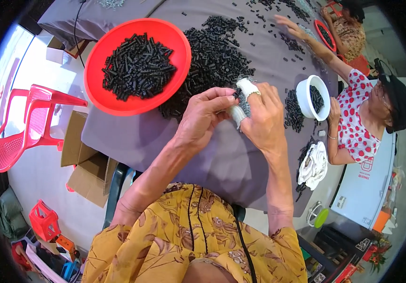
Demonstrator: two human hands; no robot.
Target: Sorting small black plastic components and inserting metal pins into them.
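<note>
My left hand (204, 115) is closed, with thumb and forefinger pinched on a small black plastic piece (236, 93). Right beside it my right hand (268, 115) is curled, its forefinger and thumb wrapped in white finger covers (248, 87). A clump of small pale, clear pieces (244, 104) shows between those two fingers; whether they are held or lie on the table cannot be told. Just beyond my hands spreads a big heap of short black cylindrical pieces (217, 52). To the left, a round red tray (94, 80) holds a pile of the same black pieces.
A person in a spotted top (363, 111) sits at right, one arm stretched over the grey-covered table (203, 160). Nearby are a white bowl (303, 96) of black pieces and a white cloth (313, 165). Red chairs (40, 115) and cardboard boxes (89, 174) stand at left.
</note>
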